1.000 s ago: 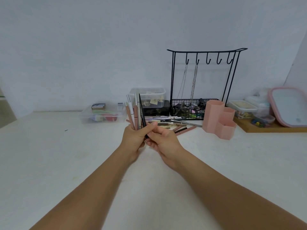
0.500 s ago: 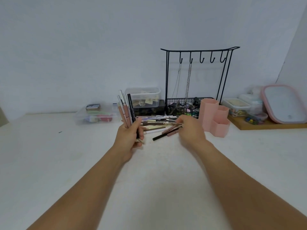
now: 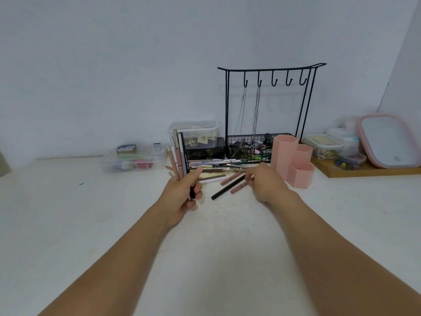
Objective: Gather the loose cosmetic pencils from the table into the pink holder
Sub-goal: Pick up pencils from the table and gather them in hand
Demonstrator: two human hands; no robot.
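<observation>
My left hand (image 3: pixel 182 195) is shut on a bundle of cosmetic pencils (image 3: pixel 178 156), held upright with their tips above my fist. Several loose pencils (image 3: pixel 218 167) lie in a heap on the white table (image 3: pixel 68 213) behind both hands. My right hand (image 3: pixel 265 183) rests at the heap's right end, its fingertips pinching the ends of a black pencil (image 3: pixel 227 188) and a pink pencil (image 3: pixel 239 187) that lie on the table. The pink holder (image 3: pixel 293 163), three hexagonal cups, stands just right of my right hand.
A black wire jewellery stand (image 3: pixel 266 110) with hanging chains rises behind the heap. Clear plastic boxes (image 3: pixel 134 159) sit at the back left and centre. At the back right a wooden tray (image 3: pixel 364 171) carries small containers and a pink-rimmed lid (image 3: pixel 389 140).
My right hand left the bundle and moved right to the loose pencils by the holder. My left hand kept the bundle upright, barely moving.
</observation>
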